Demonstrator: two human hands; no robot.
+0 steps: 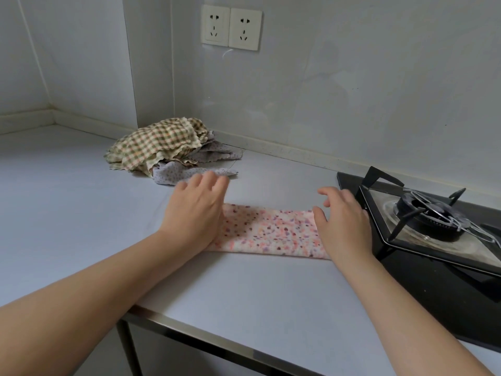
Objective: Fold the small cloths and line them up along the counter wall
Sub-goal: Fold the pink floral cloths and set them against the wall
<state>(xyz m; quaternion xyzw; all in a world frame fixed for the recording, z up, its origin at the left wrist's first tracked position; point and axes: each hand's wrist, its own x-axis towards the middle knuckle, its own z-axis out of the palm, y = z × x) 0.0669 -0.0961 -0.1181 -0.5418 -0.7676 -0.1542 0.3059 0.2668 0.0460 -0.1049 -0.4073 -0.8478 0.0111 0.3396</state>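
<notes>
A pink speckled cloth [267, 231] lay folded into a long strip on the counter [81, 213], between the two hands. The left hand [193, 210] rested flat on its left end, fingers spread and pinching nothing; the right hand [345, 225] covered its right end, fingers loosely spread, beside the stove [433, 226]. Farther back, a heap of unfolded cloths [162, 147] sat against the wall [325, 90], well apart from either grip.

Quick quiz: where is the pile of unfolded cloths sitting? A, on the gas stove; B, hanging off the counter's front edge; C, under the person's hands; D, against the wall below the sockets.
D: the pile of unfolded cloths lies at the wall's foot below the sockets, apart from the pink cloth that both hands press.
</notes>
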